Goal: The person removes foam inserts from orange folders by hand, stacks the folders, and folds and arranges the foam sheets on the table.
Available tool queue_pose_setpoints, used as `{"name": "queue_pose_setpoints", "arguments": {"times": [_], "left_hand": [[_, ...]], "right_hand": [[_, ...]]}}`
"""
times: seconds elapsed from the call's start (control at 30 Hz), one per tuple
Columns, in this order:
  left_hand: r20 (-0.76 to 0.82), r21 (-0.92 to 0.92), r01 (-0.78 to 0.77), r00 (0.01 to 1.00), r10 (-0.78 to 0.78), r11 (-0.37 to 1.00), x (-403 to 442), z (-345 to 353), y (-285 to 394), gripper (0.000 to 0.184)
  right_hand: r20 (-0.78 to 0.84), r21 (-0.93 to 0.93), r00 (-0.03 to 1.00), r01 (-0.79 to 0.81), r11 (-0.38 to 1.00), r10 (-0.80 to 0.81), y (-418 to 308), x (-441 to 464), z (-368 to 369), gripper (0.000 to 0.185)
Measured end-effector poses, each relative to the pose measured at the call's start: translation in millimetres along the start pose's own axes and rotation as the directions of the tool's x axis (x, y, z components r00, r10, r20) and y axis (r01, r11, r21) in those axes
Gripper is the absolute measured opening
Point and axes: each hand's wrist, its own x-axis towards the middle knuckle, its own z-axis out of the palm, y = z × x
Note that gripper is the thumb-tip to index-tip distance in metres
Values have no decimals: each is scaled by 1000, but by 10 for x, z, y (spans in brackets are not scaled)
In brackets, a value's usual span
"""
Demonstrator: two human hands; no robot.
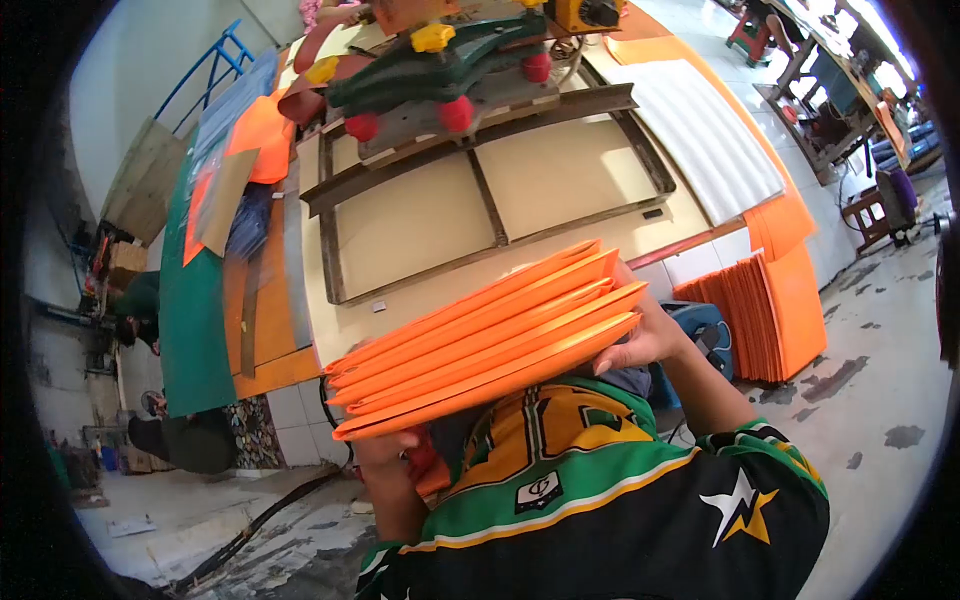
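Observation:
A thick bundle of folded orange sheets (pixel 485 345) lies across both hands, just in front of the body. My right hand (pixel 640 335) grips its right end, with the thumb at the lower edge and the other fingers hidden behind. At the lower left end, my left hand (pixel 390 447) holds the bundle from underneath, most of its fingers out of sight. Beyond the bundle, a rectangular metal frame (pixel 487 200) with a middle bar rests on the cream tabletop (pixel 410 308).
A green machine part (pixel 440 80) with red and yellow knobs stands over the frame. White foam sheets (pixel 700 140) lie at the right. Stacked orange sheets (pixel 735 310) hang beside a blue machine (pixel 700 335). A person (pixel 185 440) is at the far left.

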Motion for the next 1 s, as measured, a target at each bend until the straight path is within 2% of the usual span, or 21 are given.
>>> {"name": "queue_pose_setpoints", "arguments": {"times": [0.03,0.07,0.1,0.13,0.17,0.2,0.27,0.3,0.33,0.4,0.5,0.6,0.67,0.8,0.9,0.97,1.0], "left_hand": [[-92,-98,-71,994,62,993,122,137,185,116],[-190,-188,-148,975,112,971,234,238,310,133],[-182,-194,-143,977,108,971,320,285,343,133],[-141,-146,-211,971,191,966,397,324,364,137],[-96,-101,-280,958,271,955,450,362,379,143],[-89,-106,-275,960,266,956,479,415,387,143],[-173,-23,-317,935,309,948,520,528,398,144],[-168,-27,-315,937,306,949,534,561,427,144],[-172,5,-316,934,312,949,543,590,463,144],[-174,36,-313,933,314,949,541,605,469,144],[-142,43,-332,931,335,942,521,599,449,142],[-195,7,-309,932,304,951,446,657,519,138],[-292,-124,-221,940,178,967,387,681,584,137],[-218,-222,-213,962,164,952,299,527,542,129],[-221,-280,-253,956,194,926,313,510,524,123],[-139,-350,-337,942,307,874,347,481,467,112],[-142,-352,-339,941,308,872,342,493,464,112]], "right_hand": [[31,-91,997,70,993,-67,25,-1,-54,109],[22,-95,998,65,993,-63,15,5,-48,109],[12,4,997,77,997,-77,1,40,-4,113],[2,104,996,90,991,-91,-14,84,34,117],[66,30,987,146,989,-148,-33,151,28,127],[58,27,988,143,989,-144,-42,168,70,127],[-19,-4,984,175,985,-175,-53,175,117,133],[37,-113,981,191,975,-188,-42,172,64,136],[32,-114,982,188,976,-185,-45,163,76,136],[-38,-51,976,213,976,-215,-43,156,146,133],[-94,-65,970,219,974,-224,16,99,196,128],[-123,-4,967,224,975,-223,17,60,248,122],[-160,41,960,241,970,-232,-5,64,287,118],[-120,11,970,216,976,-213,-13,59,244,116],[-115,-14,969,220,975,-221,3,39,212,113],[-112,-31,967,225,974,-227,9,54,173,112],[-110,-54,958,259,964,-263,17,62,160,109]]}}
